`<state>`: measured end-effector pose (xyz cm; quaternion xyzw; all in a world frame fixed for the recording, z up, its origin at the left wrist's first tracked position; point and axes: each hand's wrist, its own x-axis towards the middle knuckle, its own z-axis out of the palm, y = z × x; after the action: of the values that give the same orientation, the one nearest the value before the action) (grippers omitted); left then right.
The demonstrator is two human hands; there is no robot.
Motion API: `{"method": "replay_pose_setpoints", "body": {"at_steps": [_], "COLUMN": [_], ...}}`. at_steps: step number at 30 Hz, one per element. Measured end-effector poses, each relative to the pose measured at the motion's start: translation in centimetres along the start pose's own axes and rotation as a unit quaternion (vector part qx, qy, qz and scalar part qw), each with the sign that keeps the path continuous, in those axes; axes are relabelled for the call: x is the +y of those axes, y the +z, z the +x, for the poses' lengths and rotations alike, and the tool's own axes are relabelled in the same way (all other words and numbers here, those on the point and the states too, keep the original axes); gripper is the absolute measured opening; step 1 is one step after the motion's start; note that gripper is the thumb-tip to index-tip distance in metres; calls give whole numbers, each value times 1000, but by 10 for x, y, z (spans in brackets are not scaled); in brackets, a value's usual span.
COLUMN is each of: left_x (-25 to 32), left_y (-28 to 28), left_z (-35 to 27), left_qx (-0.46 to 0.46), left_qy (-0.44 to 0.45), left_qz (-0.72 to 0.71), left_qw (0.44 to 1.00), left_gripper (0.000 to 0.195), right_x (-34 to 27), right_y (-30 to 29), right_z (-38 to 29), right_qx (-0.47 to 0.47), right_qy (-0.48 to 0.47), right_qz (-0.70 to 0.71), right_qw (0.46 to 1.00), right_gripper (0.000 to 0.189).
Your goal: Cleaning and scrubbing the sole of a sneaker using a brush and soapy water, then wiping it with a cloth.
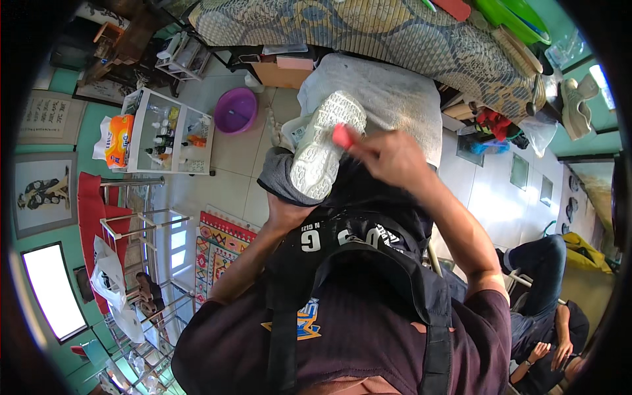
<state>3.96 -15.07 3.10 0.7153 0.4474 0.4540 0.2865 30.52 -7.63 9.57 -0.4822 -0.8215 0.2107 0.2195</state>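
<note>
In front of me a shoe (328, 148) is held with its white, patterned sole turned up and tilted. My left hand (289, 212) grips it from below at its near end, through or beside grey fabric with a dark edge (282, 173); the fingers are mostly hidden. A small tool with a red end (342, 137) sits in my right hand (395, 155), its red part over the sole's right side. Motion blurs this hand, so I cannot tell the tool's exact kind or whether it touches. Beneath lies a grey towel (395, 94).
A patterned mat (316, 22) covers the table ahead, with a green basin (513, 17) and a brush (518, 52). On the floor at left are a purple basin (236, 111) and a white wheeled shelf (143, 94) holding bottles. Another person (535, 276) sits at right.
</note>
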Motion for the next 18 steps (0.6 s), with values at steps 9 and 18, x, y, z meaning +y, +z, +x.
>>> {"method": "replay_pose_setpoints", "body": {"at_steps": [9, 18], "left_x": [-3, 1], "left_y": [5, 3], "left_z": [-4, 2], "left_qx": [17, -19], "left_qy": [-32, -30], "left_qz": [-35, 4], "left_qw": [999, 999], "left_gripper": [74, 69], "right_x": [3, 5], "right_y": [-6, -21], "right_z": [4, 7], "right_qx": [-34, -59], "right_qy": [40, -4], "right_qz": [-41, -88], "right_qw": [998, 994], "right_gripper": [30, 41]}}
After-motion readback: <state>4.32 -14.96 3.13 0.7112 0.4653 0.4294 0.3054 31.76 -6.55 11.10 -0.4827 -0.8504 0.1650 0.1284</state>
